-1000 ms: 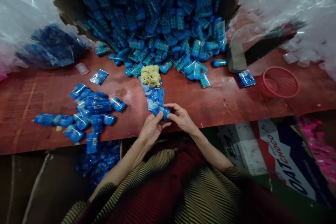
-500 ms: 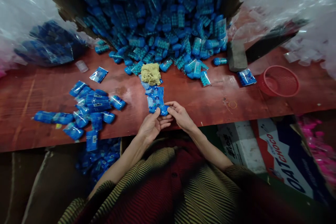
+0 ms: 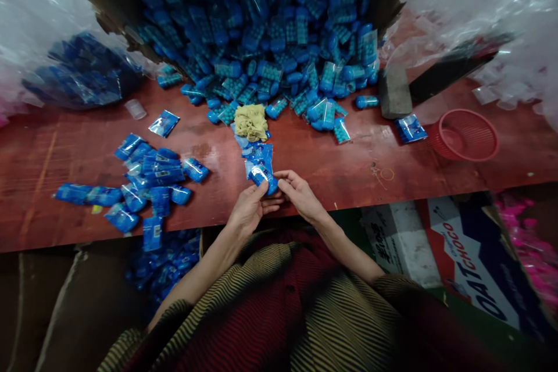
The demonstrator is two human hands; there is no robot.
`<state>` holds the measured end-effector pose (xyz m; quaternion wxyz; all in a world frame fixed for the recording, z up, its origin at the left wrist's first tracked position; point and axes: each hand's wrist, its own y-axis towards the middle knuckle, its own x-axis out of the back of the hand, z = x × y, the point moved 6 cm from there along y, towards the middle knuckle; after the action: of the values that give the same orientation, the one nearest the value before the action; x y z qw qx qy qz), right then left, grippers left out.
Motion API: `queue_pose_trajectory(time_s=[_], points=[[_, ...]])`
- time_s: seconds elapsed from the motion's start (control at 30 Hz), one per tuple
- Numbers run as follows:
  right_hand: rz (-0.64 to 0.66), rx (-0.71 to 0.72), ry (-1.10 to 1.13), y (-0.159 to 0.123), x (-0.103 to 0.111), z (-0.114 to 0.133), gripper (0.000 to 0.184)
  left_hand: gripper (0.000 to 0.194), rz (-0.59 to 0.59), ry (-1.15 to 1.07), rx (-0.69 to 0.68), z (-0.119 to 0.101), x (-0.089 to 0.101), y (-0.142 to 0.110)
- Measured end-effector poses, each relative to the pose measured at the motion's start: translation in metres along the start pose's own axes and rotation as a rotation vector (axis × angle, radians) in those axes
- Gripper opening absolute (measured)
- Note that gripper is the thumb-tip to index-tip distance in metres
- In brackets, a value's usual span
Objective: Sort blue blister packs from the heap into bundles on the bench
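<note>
Between my hands is a blue wrapped container, held at the table's front edge. My left hand grips its left side with the thumb on top. On the other side, my right hand pinches its right end between thumb and fingers. Just beyond lie flat blue printed sleeves, partly under a crumpled yellow cloth. To the left, several blue wrapped containers are heaped on the red table.
A big pile of blue-capped clear containers spills from a dark carton at the back. Rightward are a grey block, a blue packet stack and a red basket. A bag of blue pieces stands back left.
The blue container between my hands has turned and tilted upward, so more of its printed wrapped side shows. My hands have barely shifted; everything else stays in place.
</note>
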<state>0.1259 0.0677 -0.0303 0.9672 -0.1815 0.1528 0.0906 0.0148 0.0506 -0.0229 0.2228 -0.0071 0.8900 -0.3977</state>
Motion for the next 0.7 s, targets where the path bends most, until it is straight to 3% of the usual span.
queue_pose_trajectory(time_s=[0.1,0.27,0.47,0.7], points=[[0.014,0.022,-0.032,0.0,0.0,0.005,0.03,0.032,-0.001,0.079,-0.072,-0.003,0.001,-0.001],[-0.014,0.033,-0.038,0.0,0.006,0.014,0.026,0.042,0.036,0.152,-0.044,-0.002,0.001,-0.003],[0.007,-0.008,-0.012,0.0,0.01,0.017,0.024,0.042,-0.132,0.059,-0.33,-0.026,0.014,0.002],[0.039,-0.042,0.04,-0.005,0.0,0.01,0.032,0.032,-0.156,0.064,-0.371,-0.035,0.02,0.009]])
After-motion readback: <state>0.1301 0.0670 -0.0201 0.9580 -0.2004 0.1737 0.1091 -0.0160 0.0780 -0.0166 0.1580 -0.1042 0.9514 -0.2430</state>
